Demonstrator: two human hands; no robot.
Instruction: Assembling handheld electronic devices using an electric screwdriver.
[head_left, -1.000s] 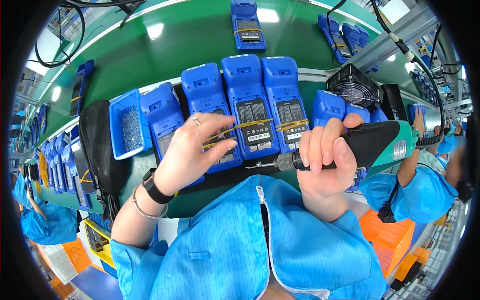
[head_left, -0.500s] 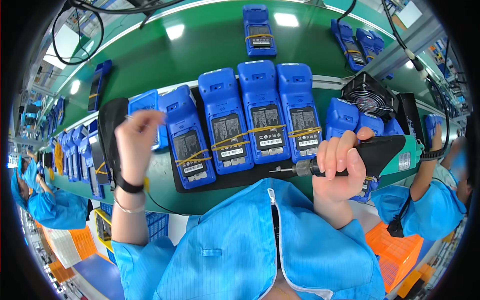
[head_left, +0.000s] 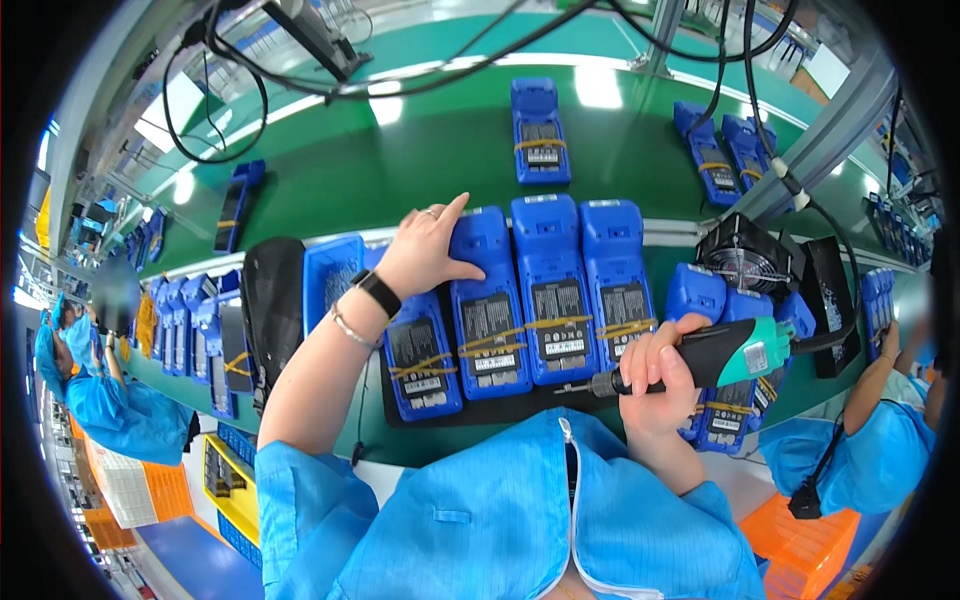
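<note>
My right hand (head_left: 660,375) is wrapped around a black and green electric screwdriver (head_left: 715,358), its bit pointing left just in front of a row of blue handheld terminals. They lie face down on a black mat, batteries exposed and yellow rubber bands around them. Spread fingers of my left hand (head_left: 425,250) lie over the upper end of the leftmost terminal (head_left: 422,362), hiding it. The thumb and forefinger reach the head of the second terminal (head_left: 488,325); whether they press on it I cannot tell. To its right lie the third terminal (head_left: 556,315) and the fourth terminal (head_left: 622,305).
A blue tray (head_left: 328,285) of small parts stands left of the row, beside a black pouch (head_left: 272,305). A black fan (head_left: 745,255) and more blue terminals (head_left: 725,420) are at right. Cables (head_left: 400,90) hang overhead. Co-workers sit on both sides.
My left hand has moved right from beside the tray onto the tops of the first two terminals, its fingers spreading. My right hand still holds the screwdriver. The whole view has shifted.
</note>
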